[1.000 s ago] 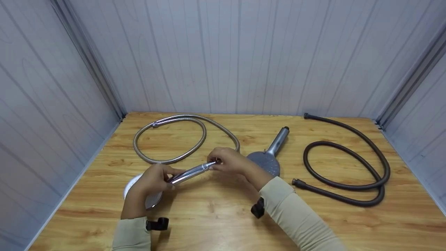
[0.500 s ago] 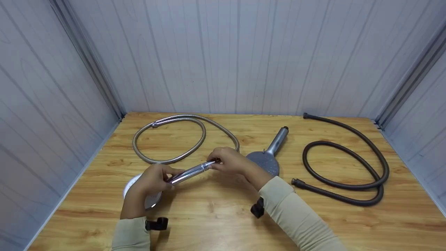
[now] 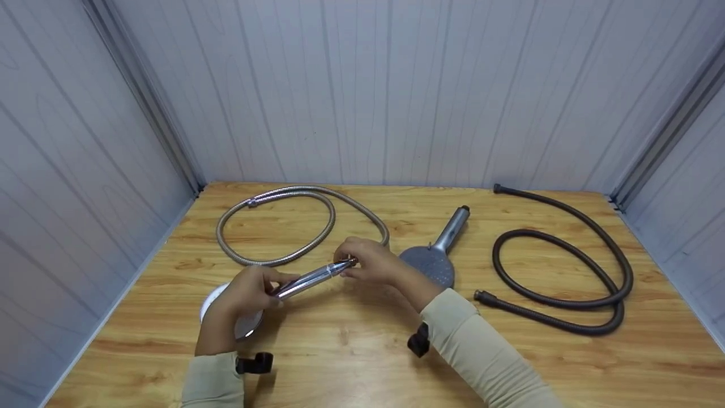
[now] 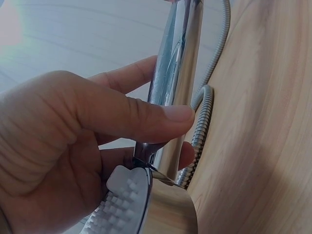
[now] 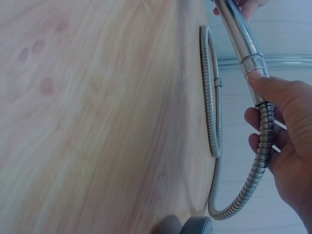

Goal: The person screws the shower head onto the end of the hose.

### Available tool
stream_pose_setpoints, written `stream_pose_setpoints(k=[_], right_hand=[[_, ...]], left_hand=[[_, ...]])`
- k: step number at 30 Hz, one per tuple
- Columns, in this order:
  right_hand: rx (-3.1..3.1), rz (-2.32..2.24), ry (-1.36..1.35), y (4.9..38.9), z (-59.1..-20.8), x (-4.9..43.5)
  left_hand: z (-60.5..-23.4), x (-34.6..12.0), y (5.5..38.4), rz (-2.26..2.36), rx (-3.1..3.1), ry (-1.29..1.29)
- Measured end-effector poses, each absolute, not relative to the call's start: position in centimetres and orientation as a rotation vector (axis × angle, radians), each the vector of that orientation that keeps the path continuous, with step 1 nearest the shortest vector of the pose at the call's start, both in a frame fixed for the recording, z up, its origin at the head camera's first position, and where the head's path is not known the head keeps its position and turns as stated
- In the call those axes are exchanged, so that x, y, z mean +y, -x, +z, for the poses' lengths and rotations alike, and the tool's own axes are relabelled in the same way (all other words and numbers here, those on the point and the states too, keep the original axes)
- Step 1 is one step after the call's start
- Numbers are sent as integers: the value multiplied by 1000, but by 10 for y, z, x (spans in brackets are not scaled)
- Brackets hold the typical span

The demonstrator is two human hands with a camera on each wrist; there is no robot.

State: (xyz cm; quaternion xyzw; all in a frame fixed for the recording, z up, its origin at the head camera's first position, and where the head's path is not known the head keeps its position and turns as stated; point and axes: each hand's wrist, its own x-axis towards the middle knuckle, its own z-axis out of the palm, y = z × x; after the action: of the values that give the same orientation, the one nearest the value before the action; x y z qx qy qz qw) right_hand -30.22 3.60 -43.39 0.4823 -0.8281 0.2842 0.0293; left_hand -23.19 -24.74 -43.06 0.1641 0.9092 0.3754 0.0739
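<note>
My left hand (image 3: 249,292) grips a chrome shower head by its handle (image 4: 168,83), close to the round spray face (image 4: 122,200) with white nozzles. The handle (image 3: 306,282) slants up to the right above the table. At its far end, my right hand (image 3: 371,262) pinches the end fitting of a silver metal shower hose (image 5: 256,173), thumb on the smooth collar and fingers around the hose. Fitting and handle meet in line; how far they are engaged cannot be seen. From there the hose bends down and loops on the table behind my hands (image 3: 300,188).
A grey shower head (image 3: 429,263) lies just beyond my right wrist, its handle pointing away. Farther right, a dark shower hose (image 3: 558,303) lies coiled on the wooden table (image 3: 351,362). Pale panels (image 3: 362,96) wall in the back and both sides.
My right fingers have shifted slightly around the hose fitting, and more of the joint shows between them. The left hand and the shower head stay nearly in place.
</note>
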Motion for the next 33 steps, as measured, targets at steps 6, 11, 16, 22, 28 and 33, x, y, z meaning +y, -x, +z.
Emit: stream_pose_setpoints(k=[6,11,16,22,28,33], right_hand=[[-2562,896,-1501,302,-432,36],[-2582,871,-1497,302,-431,36],[-2582,844,-1497,302,-431,36],[-2571,859,-1503,302,-432,37],[-2603,849,-1485,300,-431,37],[-2617,834,-1478,300,-432,37]], left_hand=[[-429,-247,232,1123,2733,-473],[-429,-247,231,1126,2734,-489],[-431,-248,232,1122,2738,-492],[-430,-247,232,1114,2736,-471],[-430,-246,231,1104,2739,-473],[-429,-246,230,1112,2735,-468]])
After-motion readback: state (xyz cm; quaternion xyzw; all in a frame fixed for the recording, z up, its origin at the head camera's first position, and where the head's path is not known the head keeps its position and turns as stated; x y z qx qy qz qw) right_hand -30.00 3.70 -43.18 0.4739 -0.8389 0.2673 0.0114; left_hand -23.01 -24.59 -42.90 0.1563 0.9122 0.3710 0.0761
